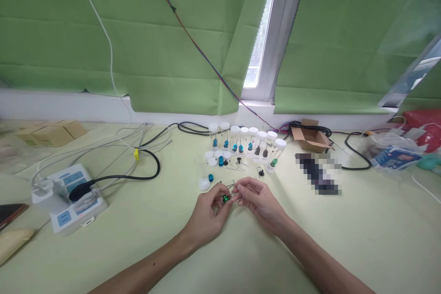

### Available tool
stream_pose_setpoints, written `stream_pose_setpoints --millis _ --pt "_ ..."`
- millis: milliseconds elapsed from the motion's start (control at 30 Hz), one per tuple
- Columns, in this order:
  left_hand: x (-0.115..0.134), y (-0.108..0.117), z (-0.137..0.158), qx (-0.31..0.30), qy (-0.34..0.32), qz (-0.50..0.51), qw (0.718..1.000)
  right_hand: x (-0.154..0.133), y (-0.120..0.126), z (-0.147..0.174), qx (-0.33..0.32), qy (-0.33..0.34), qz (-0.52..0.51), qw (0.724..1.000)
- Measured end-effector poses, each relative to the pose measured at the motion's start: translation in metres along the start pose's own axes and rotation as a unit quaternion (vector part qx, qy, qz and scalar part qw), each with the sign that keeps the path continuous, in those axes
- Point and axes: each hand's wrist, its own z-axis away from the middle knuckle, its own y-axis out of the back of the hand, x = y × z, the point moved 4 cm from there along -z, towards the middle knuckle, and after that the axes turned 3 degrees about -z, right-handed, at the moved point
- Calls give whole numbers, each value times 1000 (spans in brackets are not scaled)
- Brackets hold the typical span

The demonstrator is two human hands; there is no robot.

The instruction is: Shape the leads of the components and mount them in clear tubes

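Observation:
My left hand [208, 213] is closed around a small shiny green metal part [225, 198], held between thumb and fingers. My right hand [262, 204] pinches something thin and tiny against the green part's right side; the fingers largely cover it. Just beyond the fingertips lie thin dark metal pieces. A blue metal part [211, 178] rests near a white cap [204, 183] and a clear tube lying open. Farther back stand several clear white-capped tubes [225, 135] with blue, dark or green parts inside. Between them and my hands are loose caps, a black part [261, 172] and bent metal pins [243, 161].
At left sits a white power strip [79, 197] with plugs and a black cable [144, 178]. An open cardboard box [312, 140] stands at the back right, near a plastic bag with a blue packet [396, 158]. Yellowish boxes [51, 133] lie back left. Green blinds hang behind.

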Motion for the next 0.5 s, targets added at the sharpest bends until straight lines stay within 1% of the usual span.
stream_pose_setpoints --millis 300,500 --pt "-1 -1 1 -8 0 -4 1000 2 -2 -1 14 11 -23 1000" --pt "-1 -1 1 -17 5 -9 1000 2 -1 -2 21 29 -9 999"
